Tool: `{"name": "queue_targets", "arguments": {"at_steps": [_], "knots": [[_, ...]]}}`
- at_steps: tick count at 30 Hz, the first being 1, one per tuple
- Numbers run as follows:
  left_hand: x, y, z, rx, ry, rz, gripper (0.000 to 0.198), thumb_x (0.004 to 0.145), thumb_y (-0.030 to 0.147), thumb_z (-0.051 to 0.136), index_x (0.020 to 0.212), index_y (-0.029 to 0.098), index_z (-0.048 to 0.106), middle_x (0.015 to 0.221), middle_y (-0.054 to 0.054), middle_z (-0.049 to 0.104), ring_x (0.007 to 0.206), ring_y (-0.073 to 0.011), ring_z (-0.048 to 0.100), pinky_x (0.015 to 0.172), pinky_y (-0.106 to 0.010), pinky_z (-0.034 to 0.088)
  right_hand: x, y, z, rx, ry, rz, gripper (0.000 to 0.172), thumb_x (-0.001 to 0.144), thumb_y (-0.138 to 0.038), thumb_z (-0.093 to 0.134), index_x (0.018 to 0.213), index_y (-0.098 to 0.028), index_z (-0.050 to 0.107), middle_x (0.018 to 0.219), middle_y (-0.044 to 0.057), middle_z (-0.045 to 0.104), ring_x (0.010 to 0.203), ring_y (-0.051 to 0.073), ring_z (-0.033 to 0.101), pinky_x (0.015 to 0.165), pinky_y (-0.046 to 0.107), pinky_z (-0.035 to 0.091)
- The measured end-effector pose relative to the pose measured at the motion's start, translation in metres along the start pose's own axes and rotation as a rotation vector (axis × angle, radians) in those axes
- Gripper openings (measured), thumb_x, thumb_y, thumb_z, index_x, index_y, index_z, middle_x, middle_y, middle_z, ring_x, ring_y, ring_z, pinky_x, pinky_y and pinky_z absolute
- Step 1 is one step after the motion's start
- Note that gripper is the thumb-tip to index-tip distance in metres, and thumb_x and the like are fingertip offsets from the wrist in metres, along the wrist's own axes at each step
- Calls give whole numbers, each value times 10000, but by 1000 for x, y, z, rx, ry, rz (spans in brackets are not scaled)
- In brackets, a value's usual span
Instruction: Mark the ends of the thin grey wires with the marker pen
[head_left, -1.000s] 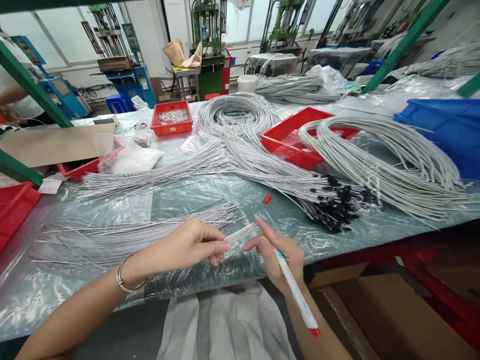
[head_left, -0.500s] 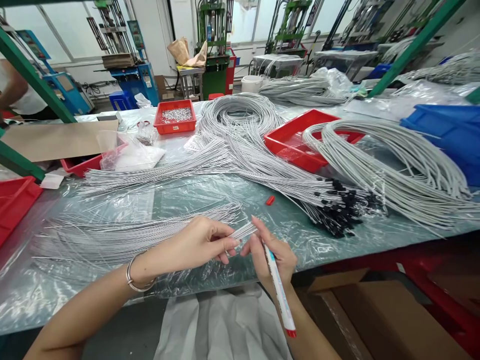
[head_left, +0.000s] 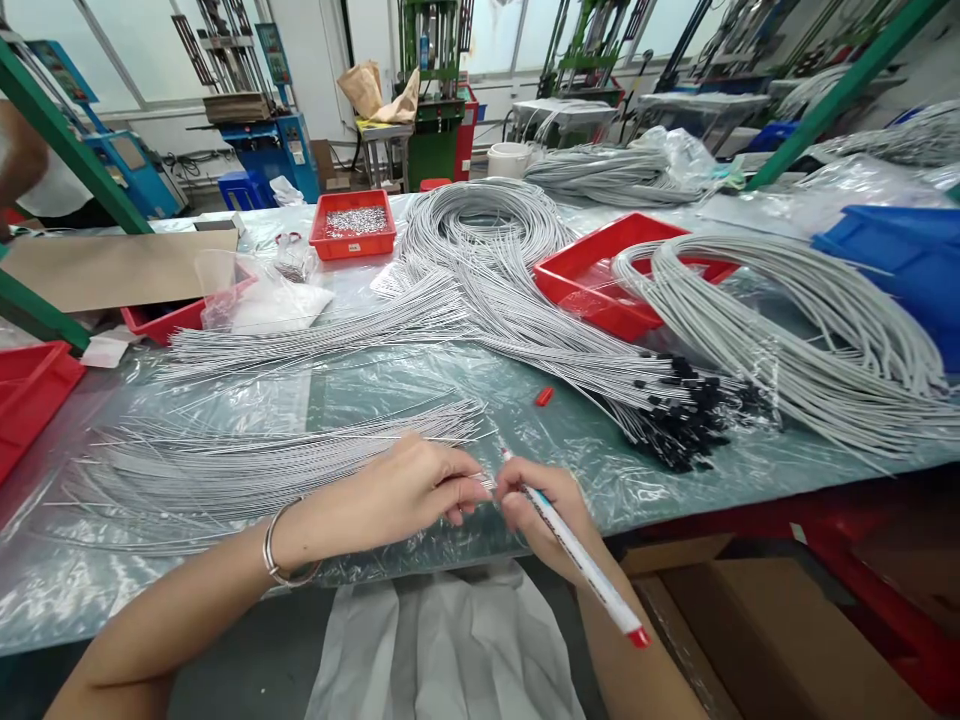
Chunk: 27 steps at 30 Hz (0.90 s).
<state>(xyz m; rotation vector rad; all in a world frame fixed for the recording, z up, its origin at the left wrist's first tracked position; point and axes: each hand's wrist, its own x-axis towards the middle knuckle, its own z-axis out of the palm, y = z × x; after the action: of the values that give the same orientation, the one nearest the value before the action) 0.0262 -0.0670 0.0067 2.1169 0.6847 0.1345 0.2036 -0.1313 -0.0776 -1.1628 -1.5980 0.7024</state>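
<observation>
My left hand (head_left: 420,488) is closed, pinching a few thin grey wires (head_left: 486,481) whose ends stick out a little past the fingertips. Close beside it, my right hand (head_left: 551,505) grips a white marker pen (head_left: 581,560) with a red end. The pen's uncapped tip points up and left, near the wire ends; whether it touches them I cannot tell. A loose bundle of grey wires (head_left: 247,470) lies on the table behind and left of my left hand. The red pen cap (head_left: 544,397) rests on the plastic sheet beyond my right hand.
Coiled grey wires (head_left: 487,215) with black-tipped ends (head_left: 686,410) spread across the middle. A thicker cable coil (head_left: 810,320) lies at right over a red tray (head_left: 600,310). Another red tray (head_left: 352,248) holds small metal parts. A cardboard box (head_left: 787,640) stands below the table edge.
My left hand's hold now leaves only short wire ends showing. The right hand has let go of the wires with its fingertips and turned the pen, its tip now towards the wire ends.
</observation>
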Motion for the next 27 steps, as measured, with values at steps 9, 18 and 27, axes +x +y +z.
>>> {"name": "queue_targets", "arguments": {"at_steps": [9, 18, 27], "knots": [[-11, -7, 16, 91, 15, 31, 470, 939, 242, 420, 1378, 211, 255, 761, -3, 654, 641, -149, 578, 628, -241, 412, 4, -7, 1, 64, -249, 121, 356, 881, -386, 479, 585, -193, 438, 477, -68, 334, 447, 78, 280, 436, 228, 242], [-8, -8, 18, 214, -64, 104, 547, 933, 192, 426, 1415, 196, 167, 838, -26, 662, 658, -157, 576, 635, -250, 422, 6, -6, 1, 15, -291, -136, 315, 896, -196, 415, 583, -188, 451, 511, -47, 394, 496, 92, 362, 505, 234, 290], [-17, -15, 24, 244, 30, 16, 303, 950, 342, 444, 1221, 205, 427, 781, -4, 627, 719, -170, 580, 620, -249, 367, 3, 1, -3, -81, -226, -157, 337, 888, -185, 422, 573, -208, 306, 511, -50, 305, 516, 107, 321, 537, 256, 285]]}}
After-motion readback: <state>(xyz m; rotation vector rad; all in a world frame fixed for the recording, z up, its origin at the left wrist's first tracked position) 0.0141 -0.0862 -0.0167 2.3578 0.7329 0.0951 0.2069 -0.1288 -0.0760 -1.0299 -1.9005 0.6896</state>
